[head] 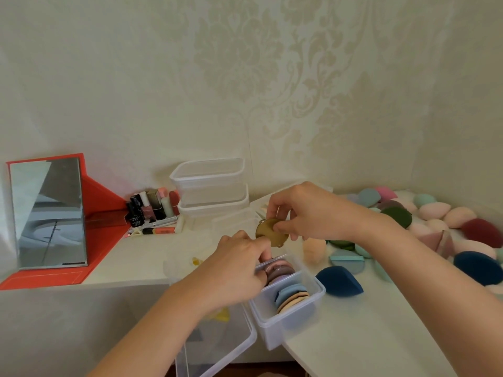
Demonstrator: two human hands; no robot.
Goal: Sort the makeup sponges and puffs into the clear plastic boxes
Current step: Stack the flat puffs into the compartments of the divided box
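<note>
At centre frame, my right hand [302, 213] pinches an olive puff [265, 232] above the clear box [285, 327], while my left hand [236, 268] grips the stacked puffs [292, 293] inside, likely holding open a slot.

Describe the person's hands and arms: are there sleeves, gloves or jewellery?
The left hand and the right hand are bare, without gloves. The left forearm and the right forearm are bare too: no sleeve, watch or bracelet shows. Rings cannot be judged.

Olive puff [268, 231]; navy sponge [340, 281]; red-framed mirror [49, 213].
</note>
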